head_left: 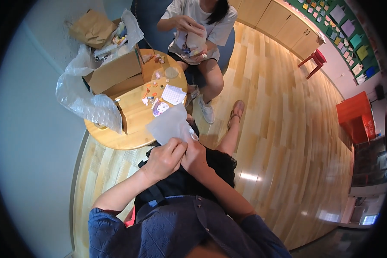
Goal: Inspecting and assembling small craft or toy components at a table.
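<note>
Both hands meet above my lap on a frosted, translucent plastic bag [168, 122]. My left hand [165, 159] is closed, pinching the bag's near edge with thumb and fingers. Against it, my right hand [194, 157] is closed on the same edge. A small white ring-shaped piece [194, 136] shows on the bag beside my right fingers. The bag's far end reaches over the edge of the round wooden table [135, 141]. Just beyond it lie a white gridded sheet [173, 94] and a patterned round piece [160, 108].
An open cardboard box [116, 73] with bubble wrap [84, 101] and a brown paper bag [92, 28] takes up the table's left. Small colourful pieces [152, 89] are scattered near it. Opposite sits a person [198, 38] handling another translucent bag. A red stool [314, 60] stands far right.
</note>
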A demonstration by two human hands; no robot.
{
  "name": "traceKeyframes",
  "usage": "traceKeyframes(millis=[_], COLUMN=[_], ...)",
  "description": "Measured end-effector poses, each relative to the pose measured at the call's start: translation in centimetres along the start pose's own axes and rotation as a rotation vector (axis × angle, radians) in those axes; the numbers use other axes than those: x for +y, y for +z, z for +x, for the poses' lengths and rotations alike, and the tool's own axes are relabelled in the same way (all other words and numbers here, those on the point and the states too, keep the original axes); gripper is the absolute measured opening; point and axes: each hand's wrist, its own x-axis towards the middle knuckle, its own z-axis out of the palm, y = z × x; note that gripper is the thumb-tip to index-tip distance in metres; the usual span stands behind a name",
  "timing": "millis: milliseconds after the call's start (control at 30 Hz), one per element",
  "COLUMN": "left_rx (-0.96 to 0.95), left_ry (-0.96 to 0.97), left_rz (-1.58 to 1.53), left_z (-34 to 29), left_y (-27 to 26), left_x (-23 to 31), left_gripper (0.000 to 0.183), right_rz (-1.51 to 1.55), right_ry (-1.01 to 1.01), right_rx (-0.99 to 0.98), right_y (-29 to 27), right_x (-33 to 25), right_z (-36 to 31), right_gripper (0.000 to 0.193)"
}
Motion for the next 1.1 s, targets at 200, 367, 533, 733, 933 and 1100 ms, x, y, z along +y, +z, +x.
traceKeyframes(millis=[200, 367, 533, 733, 933, 1100], left_rx=[0.068, 0.252, 0.125, 0.076, -0.043, -0.079], left_ry=[-0.043, -0.252, -0.973, -1.179, -1.087, -1.119], left_rz=[-0.062, 0.007, -0.8, -1.269, -1.149, -1.188], left_z=[0.2, 1.4, -0.2, -2.0, -2.2, -2.5], left_y=[-0.6, -2.3, -2.3, -1.7, -1.1, -0.5], left_x=[0.5, -2.6, -6.8, -7.1, -6.9, -6.5], left_gripper=[0.026, 0.043, 0.047, 0.022, 0.021, 0.017], right_rz=[0.199, 0.605, 0.681, 0.741, 0.574, 0.57], right_ry=[-0.023, 0.163, 0.174, 0.281, 0.278, 0.38], right_rx=[0.021, -0.074, -0.187, -0.268, -0.268, -0.216], right_y=[-0.7, -2.1, -3.9, -3.7, -3.4, -3.4], right_x=[0.6, 2.0, 0.3, -0.3, 0.2, 0.3], right_z=[0.0, -0.1, 0.2, -0.5, -0.5, -0.5], right_gripper=[0.05, 0.043, 0.03, 0.025, 0.027, 0.025])
